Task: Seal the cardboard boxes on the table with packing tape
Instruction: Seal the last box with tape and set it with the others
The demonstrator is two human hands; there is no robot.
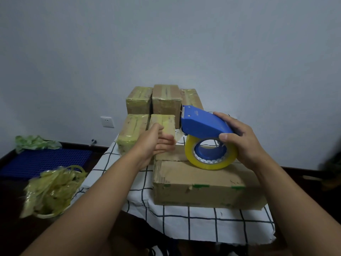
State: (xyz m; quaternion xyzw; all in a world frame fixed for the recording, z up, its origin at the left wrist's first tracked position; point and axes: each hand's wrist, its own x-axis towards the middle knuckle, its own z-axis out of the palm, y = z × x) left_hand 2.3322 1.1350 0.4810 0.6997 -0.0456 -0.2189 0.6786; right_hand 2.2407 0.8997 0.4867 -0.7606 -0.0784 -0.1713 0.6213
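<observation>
While right-hand fingers [230, 124] grip the tape dispenser [203, 122], left-hand fingers [166, 143] stretch straight, holding nothing.

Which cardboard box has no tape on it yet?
The large front box, directly under the tape dispenser; its cardboard is bare, while the smaller boxes behind are wrapped in yellowish tape.

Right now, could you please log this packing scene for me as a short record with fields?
right hand: grips the blue tape dispenser, yellow roll over the big box
left hand: open, fingers straight, at the big box's far left end
big box: nearest, top seam not yet taped
small boxes: five, wrapped in yellowish tape, stacked behind
table: white cloth with dark grid
floor, left: bin of used tape, blue crate
</observation>
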